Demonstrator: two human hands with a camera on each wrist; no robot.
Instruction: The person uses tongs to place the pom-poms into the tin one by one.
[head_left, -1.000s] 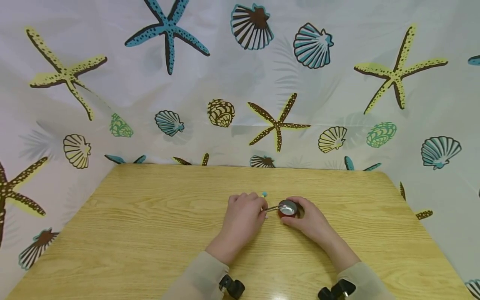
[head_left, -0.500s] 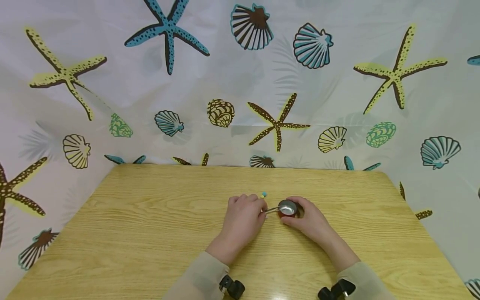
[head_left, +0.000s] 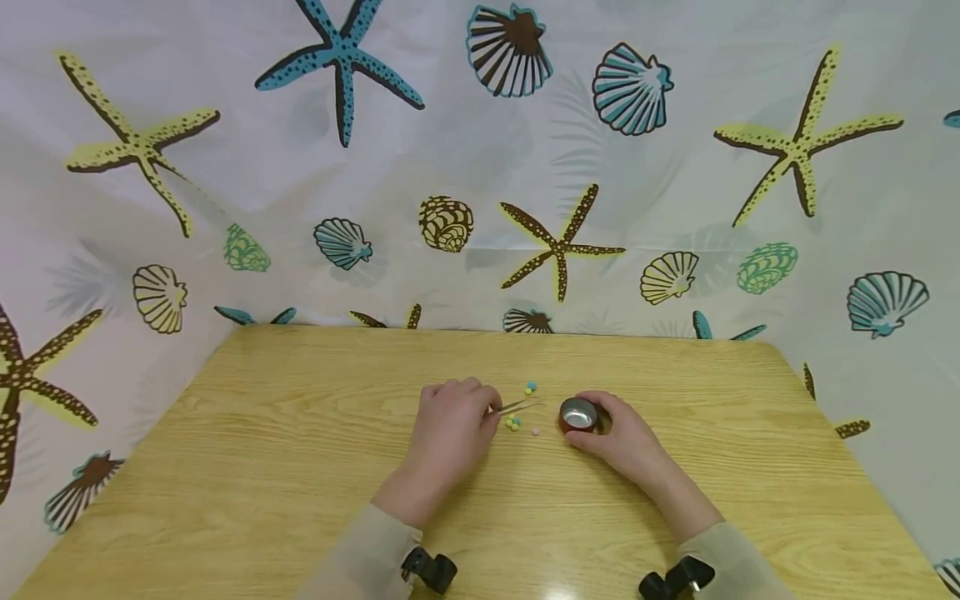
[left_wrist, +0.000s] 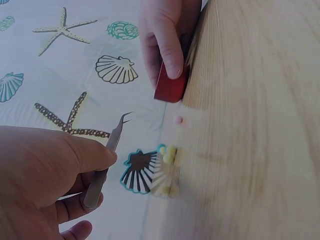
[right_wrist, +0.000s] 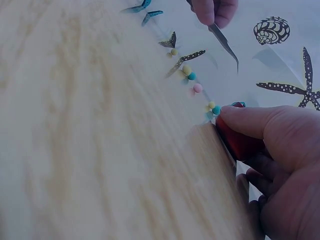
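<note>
My left hand (head_left: 453, 429) pinches metal tweezers (left_wrist: 112, 145) between thumb and fingers. The bent tips point toward the tin, slightly apart, with nothing between them. My right hand (head_left: 628, 437) grips a small round red tin (head_left: 579, 427) from its right side, thumb at the front. The tin stands upright on the table, and its silvery inside shows from above. Left of it lies a single pink bead (right_wrist: 197, 88). A cluster of yellow and blue beads (head_left: 513, 423) sits just below the tweezers, and another yellow and blue pair (head_left: 531, 387) lies farther back.
The wooden table (head_left: 300, 467) reaches back to a white cloth (head_left: 390, 167) printed with starfish and shells. Black wrist cameras (head_left: 430, 570) sit at both beige sleeves.
The left hand has drawn back to the left, taking the tweezers from over the tin. The bead cluster and the tin's inside now show. The right hand stays on the tin.
</note>
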